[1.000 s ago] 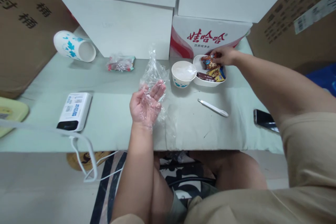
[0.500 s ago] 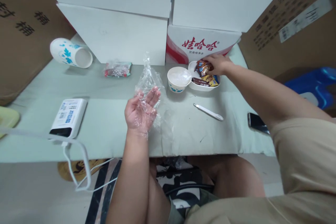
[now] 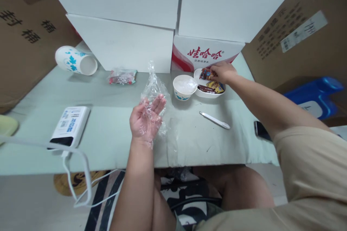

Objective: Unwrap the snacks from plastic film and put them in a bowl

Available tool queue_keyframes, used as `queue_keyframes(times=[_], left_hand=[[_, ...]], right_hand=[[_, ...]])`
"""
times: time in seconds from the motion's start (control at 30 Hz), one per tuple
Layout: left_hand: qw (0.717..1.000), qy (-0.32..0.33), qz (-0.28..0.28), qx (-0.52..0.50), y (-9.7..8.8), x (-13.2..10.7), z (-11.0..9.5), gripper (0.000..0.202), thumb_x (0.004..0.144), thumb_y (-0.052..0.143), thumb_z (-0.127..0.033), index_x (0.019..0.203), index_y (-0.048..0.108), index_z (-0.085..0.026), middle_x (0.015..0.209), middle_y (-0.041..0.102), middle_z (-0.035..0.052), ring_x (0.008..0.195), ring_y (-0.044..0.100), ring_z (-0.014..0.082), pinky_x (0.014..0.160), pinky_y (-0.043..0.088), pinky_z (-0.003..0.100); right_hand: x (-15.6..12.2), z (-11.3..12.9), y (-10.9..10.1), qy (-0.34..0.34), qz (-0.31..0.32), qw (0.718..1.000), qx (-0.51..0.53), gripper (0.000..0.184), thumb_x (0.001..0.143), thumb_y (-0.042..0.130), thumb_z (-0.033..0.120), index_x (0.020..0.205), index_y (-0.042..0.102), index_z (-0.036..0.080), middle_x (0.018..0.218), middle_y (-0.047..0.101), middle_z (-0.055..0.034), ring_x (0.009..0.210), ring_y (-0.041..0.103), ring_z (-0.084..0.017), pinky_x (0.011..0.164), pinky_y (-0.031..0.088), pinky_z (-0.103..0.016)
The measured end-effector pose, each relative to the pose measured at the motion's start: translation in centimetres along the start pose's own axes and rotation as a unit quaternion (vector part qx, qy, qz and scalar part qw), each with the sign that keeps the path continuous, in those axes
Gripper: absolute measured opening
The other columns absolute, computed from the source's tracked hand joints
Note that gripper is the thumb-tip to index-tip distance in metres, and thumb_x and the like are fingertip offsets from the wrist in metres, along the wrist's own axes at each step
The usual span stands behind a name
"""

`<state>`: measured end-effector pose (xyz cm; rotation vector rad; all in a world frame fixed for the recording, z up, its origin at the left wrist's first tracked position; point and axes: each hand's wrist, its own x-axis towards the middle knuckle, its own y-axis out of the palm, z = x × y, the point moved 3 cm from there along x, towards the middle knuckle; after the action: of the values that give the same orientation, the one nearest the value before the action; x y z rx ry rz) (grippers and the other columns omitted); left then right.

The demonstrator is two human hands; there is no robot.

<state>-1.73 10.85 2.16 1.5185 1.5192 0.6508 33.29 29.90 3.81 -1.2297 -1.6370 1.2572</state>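
Observation:
My left hand (image 3: 146, 121) is palm up over the table, thumb and fingers apart. Thin clear plastic, which looks like a bag (image 3: 155, 83), surrounds it down to the wrist, its crumpled tip standing above the fingers. At the back right, my right hand (image 3: 223, 73) reaches into a white dish (image 3: 210, 95) with its fingers closed on a brown-and-orange snack packet (image 3: 207, 74). A dark brown wrapped bar (image 3: 206, 89) and a yellow snack packet (image 3: 216, 86) lie in front of that packet. Touching the dish's left side is a paper bowl (image 3: 182, 95) with clear plastic inside.
A white utility knife (image 3: 215, 120) lies before the dish. Leftward are a wrapped red-and-green packet (image 3: 123, 77), tipped paper cups (image 3: 76, 61) and a white power bank (image 3: 71, 124) with a cable (image 3: 87, 173). A phone (image 3: 261, 130) lies right; white boxes (image 3: 121, 43) stand behind.
The camera view has tilted, so the scene sits slightly lower. Within the dish, my right hand's fingers have shifted on the brown-and-orange packet, which shows less of its face. My left hand keeps its pose.

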Motion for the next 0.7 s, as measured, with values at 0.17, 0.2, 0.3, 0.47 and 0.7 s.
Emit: queue_keyframes(times=[0.17, 0.2, 0.3, 0.47, 0.7], left_hand=[[1.0, 0.0, -0.001, 0.013, -0.5, -0.1, 0.0, 0.01, 0.078, 0.058, -0.027, 0.08, 0.066, -0.02, 0.112, 0.075, 0.0097, 0.116, 0.068, 0.0267, 0.042, 0.044, 0.012], [1.0, 0.001, -0.001, 0.014, -0.5, -0.1, 0.0, 0.011, 0.079, 0.058, -0.027, 0.08, 0.066, -0.02, 0.112, 0.075, 0.0097, 0.116, 0.068, 0.0268, 0.043, 0.045, 0.012], [1.0, 0.005, 0.002, 0.009, -0.3, -0.1, 0.0, 0.011, 0.08, 0.057, -0.027, 0.078, 0.066, -0.02, 0.111, 0.075, 0.0095, 0.113, 0.069, 0.0256, 0.04, 0.042, 0.011], [1.0, -0.004, 0.006, 0.008, -0.4, 0.0, 0.0, 0.015, 0.081, 0.054, -0.027, 0.079, 0.067, -0.02, 0.111, 0.075, 0.0097, 0.113, 0.069, 0.0258, 0.042, 0.043, 0.014], [0.999, -0.025, 0.033, -0.003, -0.6, -0.2, 0.2, 0.025, 0.082, 0.053, -0.04, 0.083, 0.068, -0.021, 0.105, 0.076, 0.0107, 0.093, 0.073, 0.0234, 0.038, 0.036, 0.015]], right_hand=[[0.3, -0.2, -0.1, 0.052, 0.009, 0.999, 0.013, 0.051, 0.077, 0.065, 0.045, 0.122, 0.063, 0.021, 0.128, 0.064, -0.0161, 0.115, 0.056, -0.037, 0.088, 0.045, -0.045], [0.4, -0.2, -0.1, 0.053, 0.011, 0.998, 0.014, 0.05, 0.077, 0.065, 0.044, 0.121, 0.063, 0.021, 0.127, 0.064, -0.0159, 0.114, 0.056, -0.036, 0.088, 0.045, -0.044], [0.5, -0.1, -0.3, 0.042, 0.006, 0.999, 0.007, 0.048, 0.077, 0.063, 0.04, 0.121, 0.065, 0.02, 0.123, 0.066, -0.0155, 0.112, 0.058, -0.036, 0.088, 0.046, -0.043], [1.0, -0.3, -0.4, 0.063, 0.042, 0.997, 0.022, 0.036, 0.076, 0.062, 0.034, 0.109, 0.07, 0.023, 0.119, 0.07, -0.0125, 0.105, 0.061, -0.033, 0.087, 0.047, -0.042], [-4.0, 2.9, -2.7, 0.14, -0.104, 0.962, 0.212, 0.034, 0.083, 0.055, 0.032, 0.114, 0.064, 0.02, 0.122, 0.066, -0.0155, 0.116, 0.057, -0.034, 0.099, 0.045, -0.05]])
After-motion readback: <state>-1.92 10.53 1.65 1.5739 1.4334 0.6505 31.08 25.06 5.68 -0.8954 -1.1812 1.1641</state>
